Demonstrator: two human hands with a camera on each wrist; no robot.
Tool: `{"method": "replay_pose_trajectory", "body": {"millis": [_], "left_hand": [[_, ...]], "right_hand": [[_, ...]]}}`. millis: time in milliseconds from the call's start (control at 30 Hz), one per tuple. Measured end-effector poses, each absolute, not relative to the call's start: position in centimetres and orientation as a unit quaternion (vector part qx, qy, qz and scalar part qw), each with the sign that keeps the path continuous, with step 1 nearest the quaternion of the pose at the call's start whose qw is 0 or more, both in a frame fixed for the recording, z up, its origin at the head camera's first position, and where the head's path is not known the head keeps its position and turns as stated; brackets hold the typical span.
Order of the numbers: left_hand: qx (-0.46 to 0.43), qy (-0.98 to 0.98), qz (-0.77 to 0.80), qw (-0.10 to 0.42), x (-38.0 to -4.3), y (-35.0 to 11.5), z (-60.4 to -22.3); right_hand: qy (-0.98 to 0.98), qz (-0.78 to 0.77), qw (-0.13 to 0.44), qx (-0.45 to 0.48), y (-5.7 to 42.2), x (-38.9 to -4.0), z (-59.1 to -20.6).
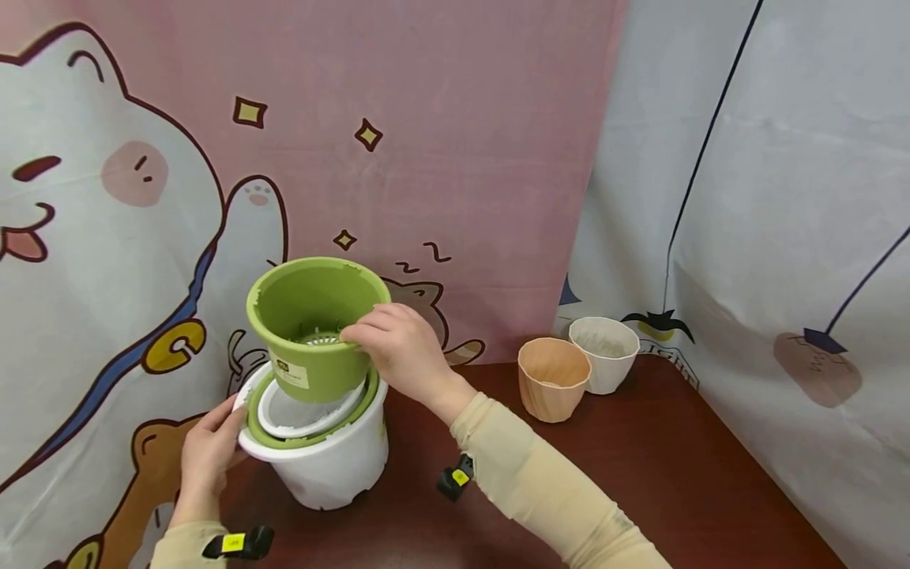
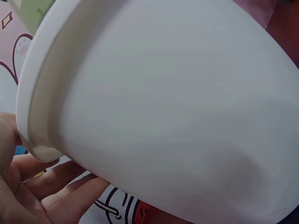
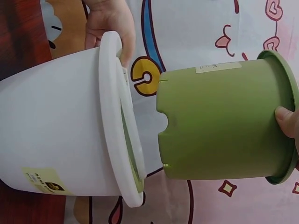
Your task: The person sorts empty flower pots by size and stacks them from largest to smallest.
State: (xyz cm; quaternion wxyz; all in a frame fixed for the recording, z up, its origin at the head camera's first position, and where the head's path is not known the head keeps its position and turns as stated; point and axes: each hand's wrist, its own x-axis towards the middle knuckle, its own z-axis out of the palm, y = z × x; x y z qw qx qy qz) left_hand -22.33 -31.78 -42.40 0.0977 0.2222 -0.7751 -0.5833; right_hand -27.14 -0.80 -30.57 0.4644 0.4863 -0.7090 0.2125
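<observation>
My right hand pinches the rim of a green flowerpot, its thumb on the outside wall. A pale label and a slotted bottom show on this pot. In the right wrist view a gap separates its base from the nested pots. Those are a large white flowerpot, a second green flowerpot inside it, and a smaller white pot innermost. My left hand grips the large white pot's rim at the left, thumb on top and fingers underneath.
On the right of the dark red table stand a peach-orange pot and, touching or close behind it, a white faceted pot. A pink cartoon-printed cloth hangs behind, and a whitish cloth hangs along the right side.
</observation>
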Motion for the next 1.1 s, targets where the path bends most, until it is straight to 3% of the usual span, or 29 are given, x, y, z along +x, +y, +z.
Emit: {"method": "replay_pose_trajectory", "body": {"millis": [567,1100], "left_hand": [[0.211,-0.777,-0.585,0.103,-22.4,-31.7,-42.3],[0.215,-0.774,-0.588,0.096,-22.2,-31.8,-42.5]], "right_hand": [[-0.720,0.119,0.461,0.505,-3.9,-27.3,-31.0],[-0.735,0.108,0.404,0.534,-4.9,-27.4,-32.5]]}}
